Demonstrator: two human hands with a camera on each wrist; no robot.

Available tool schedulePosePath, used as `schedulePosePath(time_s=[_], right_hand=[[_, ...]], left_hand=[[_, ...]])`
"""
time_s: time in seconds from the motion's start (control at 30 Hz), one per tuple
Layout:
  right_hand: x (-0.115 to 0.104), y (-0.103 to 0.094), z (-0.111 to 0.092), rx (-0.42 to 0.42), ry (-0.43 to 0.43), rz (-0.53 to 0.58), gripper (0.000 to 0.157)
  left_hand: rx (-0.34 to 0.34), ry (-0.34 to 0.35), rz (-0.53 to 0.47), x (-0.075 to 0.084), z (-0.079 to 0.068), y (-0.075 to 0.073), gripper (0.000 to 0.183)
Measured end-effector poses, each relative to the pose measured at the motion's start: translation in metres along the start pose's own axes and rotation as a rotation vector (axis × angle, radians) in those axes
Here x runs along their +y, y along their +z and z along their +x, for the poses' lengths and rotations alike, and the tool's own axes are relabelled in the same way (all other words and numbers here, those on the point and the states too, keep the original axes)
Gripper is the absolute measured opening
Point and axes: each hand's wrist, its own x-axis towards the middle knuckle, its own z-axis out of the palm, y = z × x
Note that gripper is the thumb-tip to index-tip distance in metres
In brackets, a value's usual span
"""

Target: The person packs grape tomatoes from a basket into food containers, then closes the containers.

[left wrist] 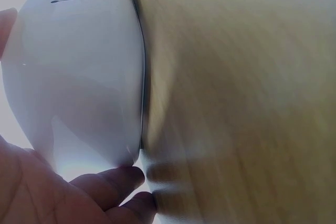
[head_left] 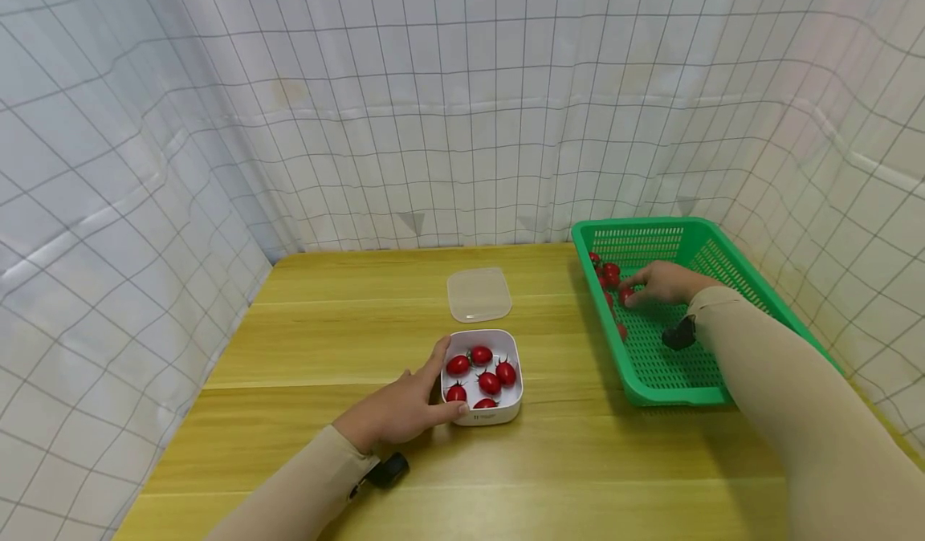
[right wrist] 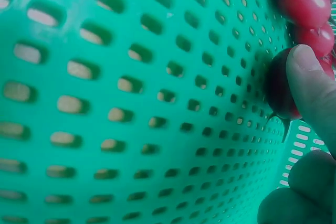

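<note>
My left hand (head_left: 408, 404) holds the left side of a small white square box (head_left: 519, 388), its thumb at the near rim and a finger at the far left corner. Several red cherry tomatoes (head_left: 489, 382) with green stems lie in the box. In the left wrist view, fingers (left wrist: 107, 184) touch the box's wall (left wrist: 84, 77) close to the table. Over at the right, my right hand (head_left: 661, 282) reaches into a green slotted basket (head_left: 629, 368). It pinches a cherry tomato (right wrist: 281, 85), with the thumb on it in the right wrist view; the opposing fingertips are partly hidden.
More cherry tomatoes (head_left: 611, 272) lie along the basket's left wall. A translucent square lid (head_left: 479, 294) lies flat on the wooden table (head_left: 340, 308) behind the box. White grid-patterned curtains (head_left: 462, 107) enclose the back and sides.
</note>
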Motion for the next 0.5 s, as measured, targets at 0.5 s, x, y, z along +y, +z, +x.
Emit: schedulePosePath(time_s=[0.5], right_hand=[[0.0003, 0.0012, 0.0, 0.002, -0.011, 0.012, 0.057]], left_hand=[[0.002, -0.011, -0.021, 0.0013, -0.0002, 0.0002, 0.107]])
